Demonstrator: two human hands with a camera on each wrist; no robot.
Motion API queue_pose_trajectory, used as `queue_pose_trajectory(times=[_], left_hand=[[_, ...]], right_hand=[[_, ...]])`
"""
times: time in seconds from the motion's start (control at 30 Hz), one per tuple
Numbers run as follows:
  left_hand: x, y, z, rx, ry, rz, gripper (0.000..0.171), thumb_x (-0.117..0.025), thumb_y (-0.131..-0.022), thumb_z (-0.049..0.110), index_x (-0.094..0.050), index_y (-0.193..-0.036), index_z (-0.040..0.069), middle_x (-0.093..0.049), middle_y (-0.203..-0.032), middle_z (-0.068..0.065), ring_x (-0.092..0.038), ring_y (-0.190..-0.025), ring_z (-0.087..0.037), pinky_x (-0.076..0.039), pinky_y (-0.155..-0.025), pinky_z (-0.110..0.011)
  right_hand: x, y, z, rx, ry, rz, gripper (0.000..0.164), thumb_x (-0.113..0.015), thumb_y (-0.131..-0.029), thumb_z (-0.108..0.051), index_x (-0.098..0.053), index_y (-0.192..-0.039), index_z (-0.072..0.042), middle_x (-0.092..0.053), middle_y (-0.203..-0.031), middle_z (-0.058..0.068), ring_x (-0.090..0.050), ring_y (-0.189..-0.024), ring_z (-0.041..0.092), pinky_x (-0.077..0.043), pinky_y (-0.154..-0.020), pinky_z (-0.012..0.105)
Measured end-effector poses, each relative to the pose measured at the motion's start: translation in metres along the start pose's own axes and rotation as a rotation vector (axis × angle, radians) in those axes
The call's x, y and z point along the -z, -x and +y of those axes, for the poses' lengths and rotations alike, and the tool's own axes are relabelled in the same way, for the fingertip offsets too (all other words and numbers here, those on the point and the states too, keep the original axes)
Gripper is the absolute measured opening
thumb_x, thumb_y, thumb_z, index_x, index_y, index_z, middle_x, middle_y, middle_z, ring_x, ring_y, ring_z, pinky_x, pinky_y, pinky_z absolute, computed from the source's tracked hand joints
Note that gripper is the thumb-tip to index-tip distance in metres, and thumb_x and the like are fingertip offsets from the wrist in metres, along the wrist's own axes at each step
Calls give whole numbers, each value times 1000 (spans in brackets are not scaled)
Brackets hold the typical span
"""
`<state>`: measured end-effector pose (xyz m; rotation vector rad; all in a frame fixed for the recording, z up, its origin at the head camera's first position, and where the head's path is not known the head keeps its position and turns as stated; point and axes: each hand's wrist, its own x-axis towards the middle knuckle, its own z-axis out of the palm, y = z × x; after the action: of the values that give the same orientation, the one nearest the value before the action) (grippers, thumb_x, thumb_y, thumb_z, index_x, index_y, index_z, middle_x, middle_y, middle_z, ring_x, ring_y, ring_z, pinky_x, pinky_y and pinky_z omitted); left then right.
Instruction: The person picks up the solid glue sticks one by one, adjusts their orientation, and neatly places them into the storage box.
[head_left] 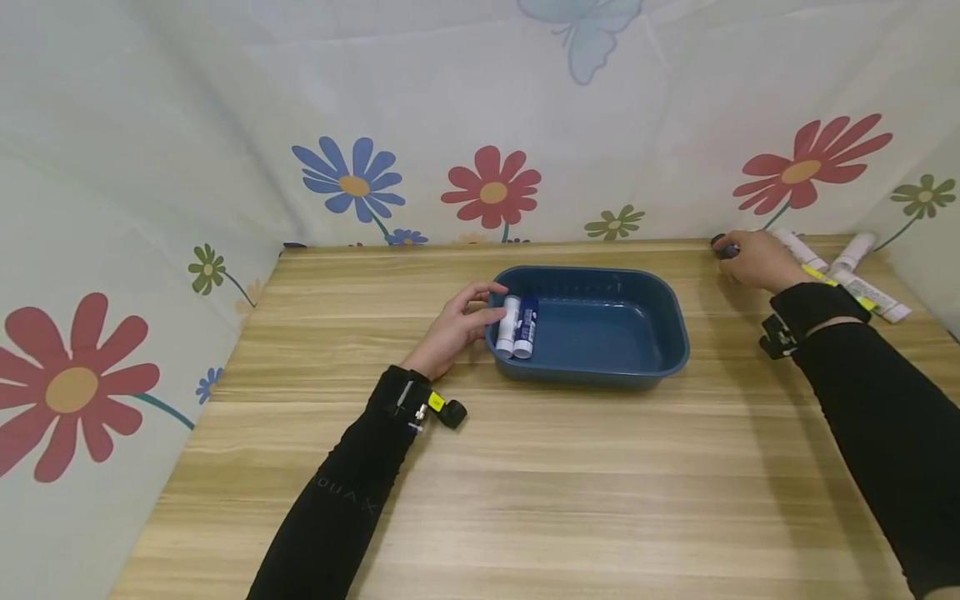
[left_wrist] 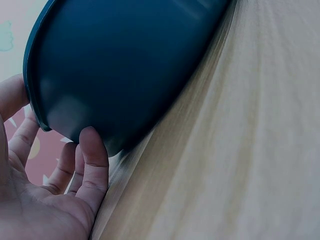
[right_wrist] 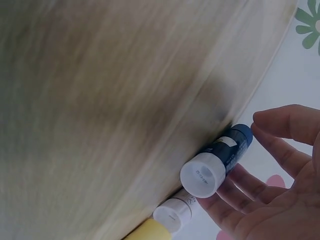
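My left hand [head_left: 456, 327] grips the left end of a dark blue plastic tub [head_left: 600, 377], fingers at the rim and outer wall. In the left wrist view the tub wall [left_wrist: 115, 65] fills the top, with fingertips against it. Inside the tub, at its left end, a white glue stick [head_left: 508, 327] and a blue-labelled glue stick [head_left: 526, 328] lie side by side. At the back right, my right hand [head_left: 761, 260] reaches round a dark blue glue stick [right_wrist: 232, 150] with a white end. Its fingers lie behind and beside the stick; the thumb tip sits just off the blue end.
Right of and partly behind the right hand lie several white glue sticks [head_left: 855, 250], some with yellow on them, one resting across others. A flower-printed cloth wall [head_left: 645, 150] rises along the back of the wooden table [head_left: 570, 483].
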<state>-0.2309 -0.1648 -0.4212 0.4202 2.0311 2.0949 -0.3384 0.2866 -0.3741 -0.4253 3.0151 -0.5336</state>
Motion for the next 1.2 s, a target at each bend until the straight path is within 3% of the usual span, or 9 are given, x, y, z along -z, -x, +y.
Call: queue_pose_trajectory(times=[0.27, 0.63, 1.03, 1.2], left_hand=[[0, -1, -1, -3, 0, -1, 37, -65, -86, 28, -54, -121, 20, -33, -123, -11, -50, -104, -27, -48, -81, -37], [1, -2, -2, 4, -3, 4, 36, -65, -87, 27, -54, -121, 22, -34, -122, -10, -51, -104, -25, -49, -81, -36], [0, -1, -2, -3, 2, -1, 36, -64, -87, 25, -53, -121, 20, -35, -122, -12, -52, -102, -27, -49, -81, -37], [0, 0, -1, -6, -10, 6, 35, -64, -87, 27, -54, -121, 21, -36, -122, -11, -51, -103, -27, -49, -81, -37]], right_hand=[[-4, 0, 5, 2, 25, 26, 32, -52, -84, -9, -54, -111, 9, -46, -112, 39, -44, -91, 42, -37, -79, 56], [-8, 0, 10, -39, -26, 39, 32, -50, -81, -2, -54, -111, 7, -45, -112, 36, -39, -90, 42, -34, -76, 54], [-9, -1, 11, -15, 11, 63, 33, -47, -77, 2, -57, -108, 6, -47, -110, 38, -42, -89, 42, -36, -79, 57], [-8, -2, 13, -25, -25, 58, 34, -48, -76, 2, -56, -109, 6, -47, -108, 35, -41, -86, 40, -36, -72, 51]])
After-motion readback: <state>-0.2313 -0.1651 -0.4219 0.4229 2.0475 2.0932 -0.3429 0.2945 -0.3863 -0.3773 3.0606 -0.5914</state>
